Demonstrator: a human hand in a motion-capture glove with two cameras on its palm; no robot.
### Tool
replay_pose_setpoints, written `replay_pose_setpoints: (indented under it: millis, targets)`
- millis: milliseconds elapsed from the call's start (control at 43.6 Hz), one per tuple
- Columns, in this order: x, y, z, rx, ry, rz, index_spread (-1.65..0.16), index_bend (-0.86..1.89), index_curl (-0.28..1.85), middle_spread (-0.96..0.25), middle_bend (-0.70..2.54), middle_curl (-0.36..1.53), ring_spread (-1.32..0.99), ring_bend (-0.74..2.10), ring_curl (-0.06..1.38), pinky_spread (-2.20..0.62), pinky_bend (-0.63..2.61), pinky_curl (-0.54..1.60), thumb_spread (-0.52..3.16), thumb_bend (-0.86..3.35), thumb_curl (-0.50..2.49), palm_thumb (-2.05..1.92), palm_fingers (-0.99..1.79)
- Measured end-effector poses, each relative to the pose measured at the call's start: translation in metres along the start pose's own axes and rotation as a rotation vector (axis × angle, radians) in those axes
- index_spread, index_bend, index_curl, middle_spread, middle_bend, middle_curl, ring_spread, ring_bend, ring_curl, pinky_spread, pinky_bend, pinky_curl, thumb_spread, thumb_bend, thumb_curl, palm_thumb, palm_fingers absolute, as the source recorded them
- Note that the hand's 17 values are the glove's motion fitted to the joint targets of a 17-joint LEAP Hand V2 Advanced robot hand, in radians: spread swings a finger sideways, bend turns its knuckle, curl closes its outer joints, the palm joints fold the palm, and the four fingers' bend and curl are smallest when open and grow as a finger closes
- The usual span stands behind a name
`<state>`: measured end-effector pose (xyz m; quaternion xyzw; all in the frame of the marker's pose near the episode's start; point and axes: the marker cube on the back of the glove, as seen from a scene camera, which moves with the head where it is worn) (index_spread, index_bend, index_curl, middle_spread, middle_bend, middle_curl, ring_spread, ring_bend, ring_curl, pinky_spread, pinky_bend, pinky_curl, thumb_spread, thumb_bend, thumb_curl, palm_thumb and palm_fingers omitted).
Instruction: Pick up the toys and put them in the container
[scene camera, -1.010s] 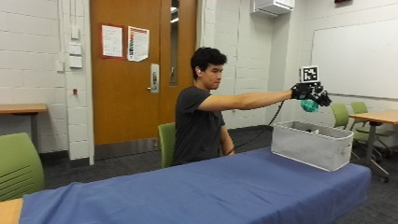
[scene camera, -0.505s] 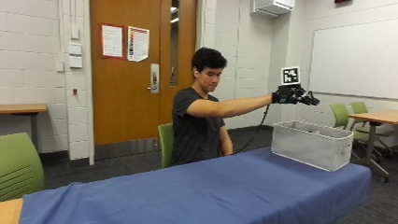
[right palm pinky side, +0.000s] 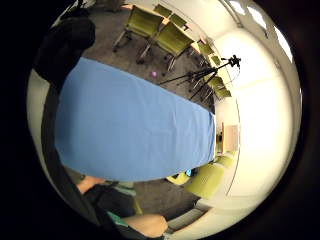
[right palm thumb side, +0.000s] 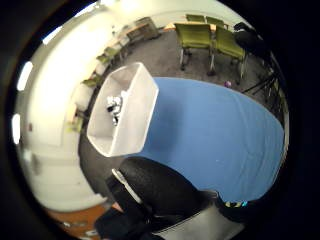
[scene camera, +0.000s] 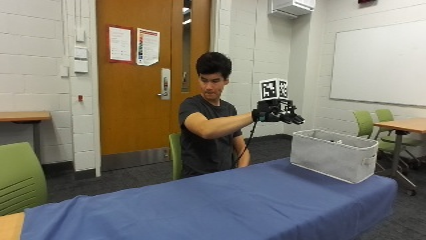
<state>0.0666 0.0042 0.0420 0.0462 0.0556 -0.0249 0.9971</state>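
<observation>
My gloved right hand (scene camera: 276, 114) hangs in the air above the blue-covered table (scene camera: 219, 202), a short way in from the grey fabric container (scene camera: 333, 155), which stands at the table's right end. Its fingers are stretched out and hold nothing. In the thumb side palm view the container (right palm thumb side: 131, 95) shows its open top, with a few small toys (right palm thumb side: 114, 107) lying at the bottom. No toy shows on the blue cloth (right palm pinky side: 130, 130) in any view.
A small pink object (right palm thumb side: 228, 84) lies on the floor beyond the table, near a tripod (right palm pinky side: 205, 75). Green chairs (scene camera: 20, 175) stand at the left end, and more chairs (scene camera: 373, 125) and a wooden table stand behind the container.
A second ago the hand held a teal toy over the container. The toy is now gone from the hand, which has drawn back left, away from the container.
</observation>
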Motion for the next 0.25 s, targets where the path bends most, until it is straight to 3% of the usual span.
replay_pose_setpoints:
  millis: [252]
  targets:
    - [0.032, 0.011, 0.02, -0.034, -0.014, 0.055, -0.19, 0.2, 0.59, -0.09, 0.35, 0.45, -0.26, 0.65, 0.25, -0.15, 0.81, 0.33, 0.89, -0.13, 0.2, -0.18, 0.09]
